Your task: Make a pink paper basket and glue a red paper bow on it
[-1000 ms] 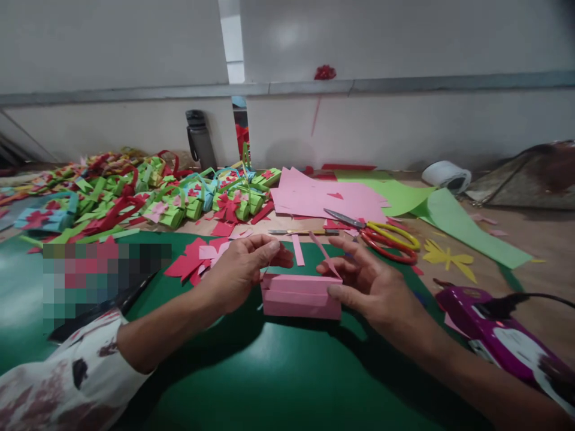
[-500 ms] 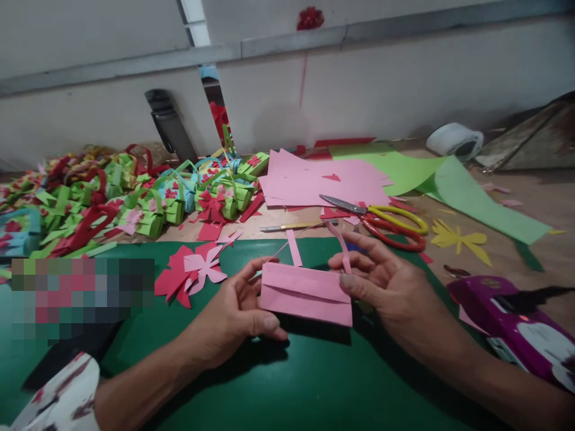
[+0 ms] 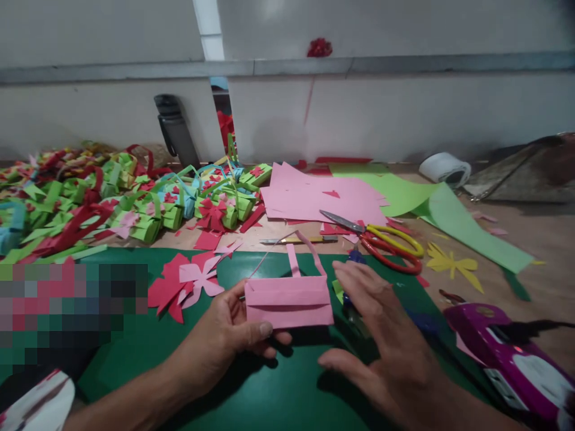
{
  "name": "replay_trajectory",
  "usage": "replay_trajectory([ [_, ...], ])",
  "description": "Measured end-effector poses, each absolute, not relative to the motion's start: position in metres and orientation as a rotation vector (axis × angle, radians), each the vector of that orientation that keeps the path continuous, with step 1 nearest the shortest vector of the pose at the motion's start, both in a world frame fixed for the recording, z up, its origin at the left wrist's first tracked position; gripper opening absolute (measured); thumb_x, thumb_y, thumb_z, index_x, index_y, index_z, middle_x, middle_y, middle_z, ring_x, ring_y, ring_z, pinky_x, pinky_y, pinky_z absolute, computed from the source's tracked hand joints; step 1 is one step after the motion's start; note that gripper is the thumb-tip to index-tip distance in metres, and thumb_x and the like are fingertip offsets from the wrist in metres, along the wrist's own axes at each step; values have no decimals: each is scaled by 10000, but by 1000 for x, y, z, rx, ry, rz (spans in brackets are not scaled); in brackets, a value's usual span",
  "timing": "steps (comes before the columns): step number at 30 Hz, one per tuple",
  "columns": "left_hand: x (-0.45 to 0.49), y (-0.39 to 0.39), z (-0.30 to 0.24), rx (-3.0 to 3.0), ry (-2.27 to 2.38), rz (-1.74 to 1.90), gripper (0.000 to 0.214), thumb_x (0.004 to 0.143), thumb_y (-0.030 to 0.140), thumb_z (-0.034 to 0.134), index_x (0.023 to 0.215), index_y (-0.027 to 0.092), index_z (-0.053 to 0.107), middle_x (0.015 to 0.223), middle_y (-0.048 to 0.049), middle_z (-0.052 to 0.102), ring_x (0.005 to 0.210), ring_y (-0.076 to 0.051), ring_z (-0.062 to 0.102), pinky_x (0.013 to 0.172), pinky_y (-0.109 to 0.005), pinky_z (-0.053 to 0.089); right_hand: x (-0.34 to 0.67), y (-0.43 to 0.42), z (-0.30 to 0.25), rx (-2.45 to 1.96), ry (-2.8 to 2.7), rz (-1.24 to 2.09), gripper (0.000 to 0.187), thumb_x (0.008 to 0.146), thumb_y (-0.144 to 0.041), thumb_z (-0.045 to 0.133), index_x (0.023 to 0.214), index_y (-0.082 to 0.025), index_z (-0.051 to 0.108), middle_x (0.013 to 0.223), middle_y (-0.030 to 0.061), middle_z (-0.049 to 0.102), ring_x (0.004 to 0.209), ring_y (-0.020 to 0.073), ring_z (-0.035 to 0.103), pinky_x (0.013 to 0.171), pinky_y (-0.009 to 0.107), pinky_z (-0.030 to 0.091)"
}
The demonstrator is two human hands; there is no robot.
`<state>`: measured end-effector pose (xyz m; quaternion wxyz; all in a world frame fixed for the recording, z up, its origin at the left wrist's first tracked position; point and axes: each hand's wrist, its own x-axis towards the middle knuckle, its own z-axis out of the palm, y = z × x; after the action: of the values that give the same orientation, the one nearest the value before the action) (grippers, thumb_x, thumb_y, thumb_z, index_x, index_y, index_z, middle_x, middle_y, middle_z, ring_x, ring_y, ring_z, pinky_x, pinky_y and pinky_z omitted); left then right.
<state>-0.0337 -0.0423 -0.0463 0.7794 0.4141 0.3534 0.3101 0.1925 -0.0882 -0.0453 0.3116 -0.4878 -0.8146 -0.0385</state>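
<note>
The left hand [image 3: 233, 335] pinches the lower left corner of the pink paper basket [image 3: 290, 302], thumb on its front, over the green mat [image 3: 278, 395]. The right hand [image 3: 381, 341] is spread, holding nothing, at the basket's 4 o'clock. Red-and-yellow scissors [image 3: 386, 239] lie at its 1 o'clock.
</note>
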Motion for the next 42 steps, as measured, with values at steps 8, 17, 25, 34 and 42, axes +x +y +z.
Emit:
replay_trajectory([
  [8, -34, -49, -41, 971, 700, 590, 311, 790, 161, 678, 1064, 128, 536, 894, -93, 685, 742, -152, 669, 637, -218, 529, 184, -86, -44, -1127, -2240, -342, 365, 868, -247, 538, 1207, -116, 504, 1196, 168, 623, 1199, 332, 464, 1010, 565, 211],
  [17, -36, -40, -44, 929, 726, 684, 802, 642, 50, 766, 1293, 240, 338, 1051, -46, 603, 765, -158, 655, 626, -251, 546, 188, -82, -43, -1275, -2223, -184, 509, 863, -224, 546, 1321, -78, 380, 1223, 196, 591, 1190, 332, 441, 993, 594, 198],
  [25, -40, -41, -44, 892, 669, 572, 629, 686, 172, 756, 1214, 195, 414, 992, -98, 647, 738, -215, 686, 527, -231, 541, 187, -82, -49, -1278, -2299, -125, 543, 859, -177, 518, 1366, -98, 341, 1268, 162, 569, 1232, 311, 396, 1047, 582, 98],
  [34, -38, -44, -42, 895, 755, 560, 459, 830, 330, 622, 1230, 182, 451, 892, -93, 685, 650, -204, 689, 462, -224, 534, 184, -87, -43, -1190, -2310, -141, 493, 870, -192, 529, 1332, -99, 387, 1248, 120, 600, 1242, 300, 404, 1074, 556, 51],
  [42, -35, -35, -26, 806, 927, 858, 349, 830, 333, 608, 1101, 121, 553, 748, -59, 681, 583, -168, 651, 474, -230, 539, 182, -105, -27, -890, -2313, -230, 279, 889, -253, 537, 1144, -138, 531, 1117, 94, 681, 1189, 213, 515, 1057, 448, 283],
])
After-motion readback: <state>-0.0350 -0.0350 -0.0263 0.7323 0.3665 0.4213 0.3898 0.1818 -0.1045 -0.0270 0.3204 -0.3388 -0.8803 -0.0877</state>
